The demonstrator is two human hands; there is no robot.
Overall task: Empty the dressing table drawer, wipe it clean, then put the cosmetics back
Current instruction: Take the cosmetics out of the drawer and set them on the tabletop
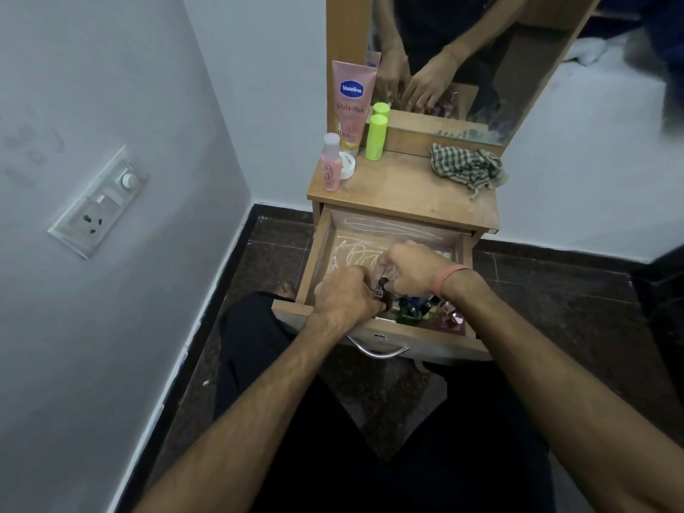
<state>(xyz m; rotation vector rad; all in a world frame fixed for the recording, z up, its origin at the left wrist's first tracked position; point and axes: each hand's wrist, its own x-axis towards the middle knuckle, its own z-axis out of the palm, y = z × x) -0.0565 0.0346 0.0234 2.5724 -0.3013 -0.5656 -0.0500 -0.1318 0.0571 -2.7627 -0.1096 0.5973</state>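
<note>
The wooden drawer (325,238) is pulled out of the dressing table, with white scribble marks on its floor. Both of my hands are inside it. My left hand (344,296) is closed around a small dark bottle at the drawer's front. My right hand (411,266) curls over something small beside it; I cannot tell what. Several small nail polish bottles (414,309) stand in the front right corner. On the tabletop stand a pink Vaseline tube (351,105), a small pink bottle (332,164), a white jar (347,165) and a lime green bottle (375,137). A checked cloth (466,168) lies at the right.
A mirror (462,61) rises behind the tabletop and reflects my hands. A white wall with a switch plate (100,203) is on the left. Dark stone floor (555,301) surrounds the table. My dark-clothed legs sit below the drawer's metal handle (381,350).
</note>
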